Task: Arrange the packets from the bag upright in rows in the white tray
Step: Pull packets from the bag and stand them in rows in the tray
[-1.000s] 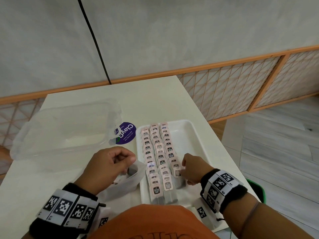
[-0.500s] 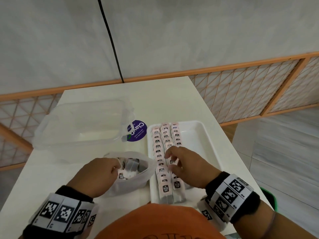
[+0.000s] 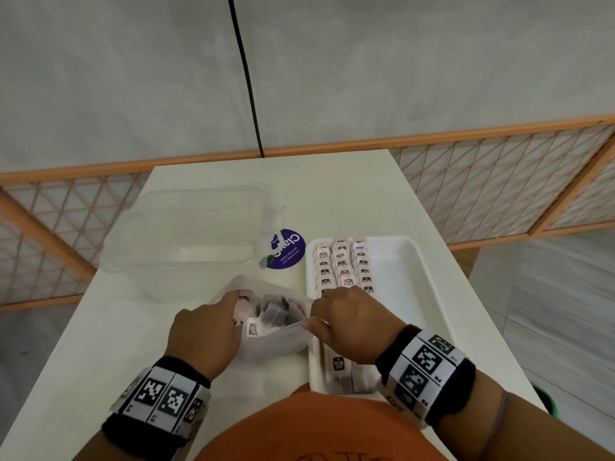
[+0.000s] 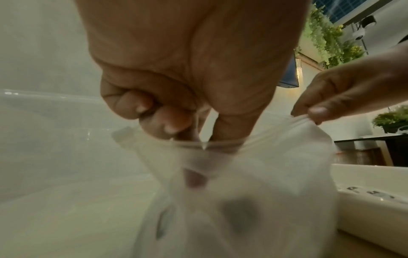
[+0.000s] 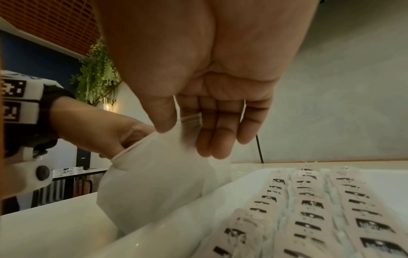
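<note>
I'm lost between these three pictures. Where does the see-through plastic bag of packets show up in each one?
Head view: the see-through plastic bag lies low centre, between both hands, left of the white tray.
Left wrist view: bag fills the lower right, under the left hand.
Right wrist view: bag hangs centre-left, its rim pinched by the right hand.
Shared landmark: the white tray's rim beside the bag.

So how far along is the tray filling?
Done: three rows of packets stand along the left side of the tray. In hand: the right hand pinches the bag rim open while the left hand reaches inside. Left: packets still in the bag, and the tray's right side is bare.
</note>
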The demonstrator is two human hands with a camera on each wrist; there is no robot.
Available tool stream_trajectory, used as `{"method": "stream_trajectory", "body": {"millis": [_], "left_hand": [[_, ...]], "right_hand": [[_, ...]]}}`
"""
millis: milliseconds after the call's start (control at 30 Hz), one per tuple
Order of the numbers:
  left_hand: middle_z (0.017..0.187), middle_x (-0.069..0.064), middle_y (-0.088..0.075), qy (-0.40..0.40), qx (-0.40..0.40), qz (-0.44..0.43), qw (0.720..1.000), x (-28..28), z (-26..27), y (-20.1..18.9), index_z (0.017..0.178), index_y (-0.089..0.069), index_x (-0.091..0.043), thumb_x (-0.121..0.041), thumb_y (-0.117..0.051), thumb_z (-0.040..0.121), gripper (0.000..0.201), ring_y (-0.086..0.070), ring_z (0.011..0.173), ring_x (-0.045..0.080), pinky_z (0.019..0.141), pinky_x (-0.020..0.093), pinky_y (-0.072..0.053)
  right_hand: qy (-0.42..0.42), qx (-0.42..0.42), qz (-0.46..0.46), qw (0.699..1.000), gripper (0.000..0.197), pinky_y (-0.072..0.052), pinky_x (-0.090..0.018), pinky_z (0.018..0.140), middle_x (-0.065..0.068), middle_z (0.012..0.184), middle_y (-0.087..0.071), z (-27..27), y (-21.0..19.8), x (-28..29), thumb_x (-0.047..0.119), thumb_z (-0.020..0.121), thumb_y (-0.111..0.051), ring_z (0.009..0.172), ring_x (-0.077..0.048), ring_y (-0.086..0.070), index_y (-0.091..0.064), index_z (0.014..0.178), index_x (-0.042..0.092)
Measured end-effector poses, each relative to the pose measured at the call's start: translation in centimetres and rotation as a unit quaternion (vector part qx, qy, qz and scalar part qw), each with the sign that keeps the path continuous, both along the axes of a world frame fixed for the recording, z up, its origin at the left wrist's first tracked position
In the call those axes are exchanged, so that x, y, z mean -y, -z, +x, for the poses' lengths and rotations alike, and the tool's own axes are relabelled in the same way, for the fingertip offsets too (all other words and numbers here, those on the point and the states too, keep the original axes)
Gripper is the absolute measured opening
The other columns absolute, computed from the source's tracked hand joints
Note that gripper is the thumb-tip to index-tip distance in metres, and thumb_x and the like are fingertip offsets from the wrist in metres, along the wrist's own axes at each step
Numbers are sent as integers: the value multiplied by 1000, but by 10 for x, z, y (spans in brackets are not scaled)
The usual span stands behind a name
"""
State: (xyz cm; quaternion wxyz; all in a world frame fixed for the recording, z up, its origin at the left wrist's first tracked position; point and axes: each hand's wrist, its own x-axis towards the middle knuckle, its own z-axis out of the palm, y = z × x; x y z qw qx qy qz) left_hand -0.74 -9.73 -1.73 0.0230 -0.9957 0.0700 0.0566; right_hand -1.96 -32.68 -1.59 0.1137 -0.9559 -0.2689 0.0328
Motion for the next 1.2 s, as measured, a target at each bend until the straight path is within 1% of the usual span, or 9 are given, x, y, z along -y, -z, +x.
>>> {"method": "stream_trajectory", "body": {"millis": [100, 167, 300, 400, 600, 767, 1000, 1100, 1200], "left_hand": [[103, -2, -69, -5, -10, -28, 1000, 1, -2, 0, 137, -31, -31, -39, -56, 85, 58, -65, 95, 20, 69, 28, -37], [109, -4, -67, 2, -18, -32, 999, 1, -2, 2, 137, -34, -34, -34, -59, 83, 59, -64, 100, 19, 73, 28, -41], [127, -8, -56, 37, -7, -51, 998, 10, -1, 3, 132, -47, -31, -16, -48, 89, 45, -60, 109, 19, 84, 28, -46], [137, -7, -50, 72, -4, -35, 997, 18, 4, 7, 138, -40, -26, -7, -44, 90, 51, -60, 110, 19, 83, 28, -47], [116, -1, -59, 63, -10, -9, 998, 28, 14, 14, 121, -49, -22, -14, -40, 96, 28, -60, 99, 16, 77, 21, -40], [121, 1, -62, 56, -84, 73, 992, 27, 26, 25, 120, -57, -13, -16, -42, 98, 26, -59, 110, 16, 91, 22, -42], [96, -4, -62, 23, -67, 97, 993, 29, 22, 11, 107, -63, -17, -12, -46, 93, 23, -58, 86, 18, 73, 25, -43], [109, -1, -66, 33, -75, 135, 987, 30, 22, 4, 109, -63, -16, -9, -44, 92, 26, -64, 99, 20, 72, 26, -43], [110, 0, -65, 51, -57, 145, 986, 29, 20, -3, 107, -63, -16, -7, -42, 91, 28, -64, 100, 20, 74, 26, -45]], "right_hand": [[0, 11, 5, 1000, 69, -48, -37, 72, -4, 80, -65, 0, -1, -1, 53, 88, -10, 73, -23, -59, -68, 88, 14], [4, 1, -2, 1000, 72, -49, -39, 74, -4, 83, -66, 0, 2, -3, 54, 85, -9, 76, -24, -60, -68, 91, 15], [9, -27, -22, 999, 50, -47, -39, 82, -5, 92, -65, -3, 6, -2, 48, 97, -28, 86, -24, -60, -67, 99, 16], [9, -32, -38, 999, 43, -47, -39, 83, -5, 94, -64, -4, 2, -2, 44, 99, -34, 88, -24, -59, -66, 102, 16], [3, -31, -50, 998, 42, -47, -41, 82, -6, 91, -64, -3, 1, -3, 42, 99, -35, 85, -26, -59, -67, 98, 14], [1, -27, -62, 998, 43, -47, -40, 82, -6, 91, -64, -4, 1, -3, 41, 99, -34, 85, -26, -59, -66, 96, 13], [-5, -15, -75, 997, 42, -46, -40, 82, -7, 93, -64, -4, 2, -5, 41, 100, -33, 86, -27, -59, -65, 96, 13], [2, -7, -71, 997, 42, -45, -39, 80, -7, 91, -64, -2, 3, -4, 40, 100, -33, 85, -27, -60, -65, 94, 13], [15, -10, -59, 998, 42, -44, -37, 81, -6, 90, -64, 0, 4, -2, 39, 99, -33, 85, -26, -59, -65, 92, 13]]}}
